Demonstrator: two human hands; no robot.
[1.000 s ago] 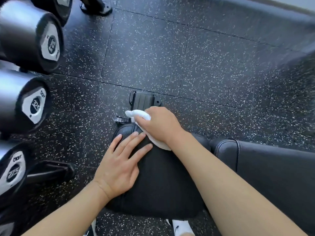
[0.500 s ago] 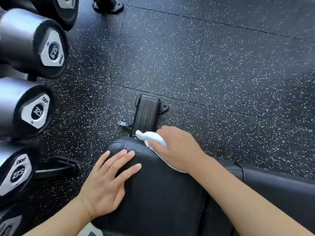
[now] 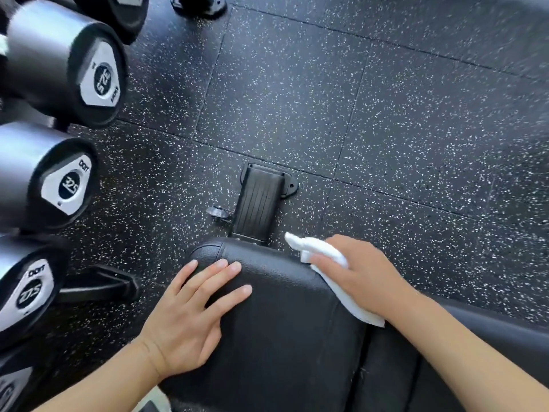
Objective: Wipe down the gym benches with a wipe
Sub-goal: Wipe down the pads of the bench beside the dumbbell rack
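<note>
A black padded bench seat [image 3: 285, 328] fills the lower middle of the head view, with a second pad [image 3: 490, 346] running off to the right. My left hand [image 3: 190, 313] rests flat on the seat's near-left part, fingers straight and spread. My right hand [image 3: 359, 278] presses a white wipe [image 3: 323, 257] against the seat's far right edge. One end of the wipe sticks out past my fingers; another corner trails under my wrist.
The bench's black foot [image 3: 258, 200] with a small knob [image 3: 218, 212] stands on the speckled rubber floor [image 3: 386, 129] beyond the seat. Several large dumbbells [image 3: 68, 185] sit on a rack along the left. Another black base [image 3: 199, 4] lies at the top.
My right hand has slid the wipe rightward along the seat's far edge to its right corner. My left hand stays flat on the seat. The camera has moved closer.
</note>
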